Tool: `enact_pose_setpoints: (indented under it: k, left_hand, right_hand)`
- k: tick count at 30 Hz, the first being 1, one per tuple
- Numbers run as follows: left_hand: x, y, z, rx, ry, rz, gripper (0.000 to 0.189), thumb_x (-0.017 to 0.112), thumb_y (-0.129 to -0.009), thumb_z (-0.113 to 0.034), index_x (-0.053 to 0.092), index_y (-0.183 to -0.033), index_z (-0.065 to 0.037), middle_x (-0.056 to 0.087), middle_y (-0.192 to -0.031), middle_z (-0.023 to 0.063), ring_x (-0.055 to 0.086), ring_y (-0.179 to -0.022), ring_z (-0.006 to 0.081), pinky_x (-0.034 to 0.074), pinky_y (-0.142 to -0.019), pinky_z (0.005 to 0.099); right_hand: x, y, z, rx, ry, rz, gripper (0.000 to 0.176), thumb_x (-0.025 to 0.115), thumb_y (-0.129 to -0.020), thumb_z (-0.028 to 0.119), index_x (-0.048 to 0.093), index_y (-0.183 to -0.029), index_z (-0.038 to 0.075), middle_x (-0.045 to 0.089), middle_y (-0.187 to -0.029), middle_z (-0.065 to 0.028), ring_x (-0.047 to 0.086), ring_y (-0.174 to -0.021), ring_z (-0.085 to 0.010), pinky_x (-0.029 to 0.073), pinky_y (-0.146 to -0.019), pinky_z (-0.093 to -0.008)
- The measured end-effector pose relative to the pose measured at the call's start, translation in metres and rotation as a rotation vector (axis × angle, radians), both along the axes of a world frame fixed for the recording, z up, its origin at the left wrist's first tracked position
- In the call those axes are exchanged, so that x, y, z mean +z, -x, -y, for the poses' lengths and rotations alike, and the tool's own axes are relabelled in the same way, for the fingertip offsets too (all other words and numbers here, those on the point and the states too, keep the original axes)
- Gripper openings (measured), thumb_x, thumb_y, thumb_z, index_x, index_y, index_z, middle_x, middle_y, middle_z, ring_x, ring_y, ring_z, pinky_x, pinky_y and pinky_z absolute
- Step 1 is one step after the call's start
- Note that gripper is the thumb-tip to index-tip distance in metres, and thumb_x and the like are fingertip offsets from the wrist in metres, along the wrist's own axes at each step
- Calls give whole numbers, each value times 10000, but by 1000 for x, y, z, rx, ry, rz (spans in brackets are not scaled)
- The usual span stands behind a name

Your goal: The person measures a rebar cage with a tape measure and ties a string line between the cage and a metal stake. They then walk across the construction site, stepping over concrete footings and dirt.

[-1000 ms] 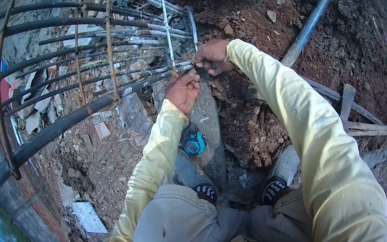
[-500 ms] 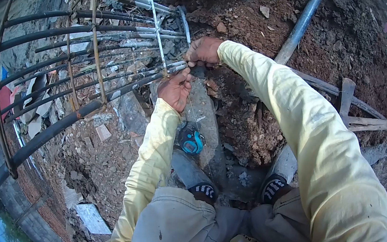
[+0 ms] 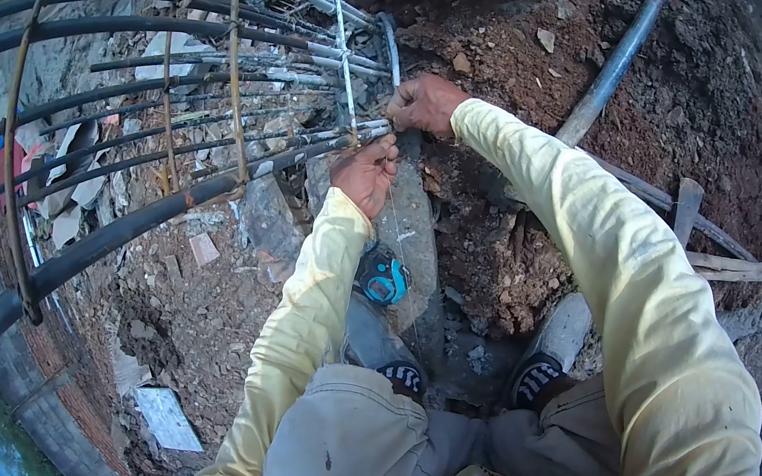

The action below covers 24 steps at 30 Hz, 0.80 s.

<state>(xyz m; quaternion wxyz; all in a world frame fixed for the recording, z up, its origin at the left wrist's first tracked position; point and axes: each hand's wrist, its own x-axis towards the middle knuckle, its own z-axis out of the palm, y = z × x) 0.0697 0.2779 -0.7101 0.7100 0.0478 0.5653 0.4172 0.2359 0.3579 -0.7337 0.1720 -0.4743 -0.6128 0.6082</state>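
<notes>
At rebar tips, left hand and right hand: each grip pinched together, what it holds unclear.

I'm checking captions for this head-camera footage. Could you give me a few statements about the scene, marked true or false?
1. The left hand and right hand are both by one end of the rebar cage. True.
2. The right hand wears a glove. False: it is bare.
3. Both sleeves are pale yellow. True.
4. The blue-and-black device is in the right hand. False: neither hand holds it; it shows below the left hand in the picture.
5. The blue pipe lies across the cage. False: it is right of the cage in the picture, apart from it.
</notes>
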Motion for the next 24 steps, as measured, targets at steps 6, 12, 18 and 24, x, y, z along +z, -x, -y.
enact_pose_setpoints:
  k: [6, 12, 18, 24]
  left_hand:
    - [1, -1, 0, 12, 16, -9, 223, 563, -796, 47, 539, -1007, -21, 623, -915, 88, 581, -738, 159, 455, -567, 242]
    - [6, -2, 0, -21, -23, 11, 189, 566, -804, 22, 545, -986, -25, 615, -897, 75, 577, -743, 147, 451, -567, 230]
    - [0, 0, 1, -34, -50, 4, 157, 568, -806, 14, 554, -959, -17, 597, -881, 61, 570, -736, 144, 448, -567, 224]
    - [-5, 1, 0, -16, -38, -19, 161, 574, -803, 20, 553, -958, -16, 594, -887, 67, 565, -732, 148, 446, -563, 232]
  right_hand:
    - [18, 1, -4, 103, 187, 87, 189, 628, -739, 240, 680, -777, 62, 641, -698, -40, 586, -630, -140, 486, -596, -294]
    - [32, 5, 2, 5, 705, -192, 133, 575, -782, 222, 585, -738, 97, 518, -643, 32, 462, -555, -81, 396, -517, -242]
    - [16, 8, 1, 10, 714, -186, 103, 609, -720, 210, 583, -698, 112, 522, -630, 35, 457, -549, -81, 405, -527, -279]
    - [-2, 15, -1, -27, 152, -27, 147, 631, -687, 194, 644, -771, 74, 591, -680, -12, 520, -582, -121, 432, -545, -277]
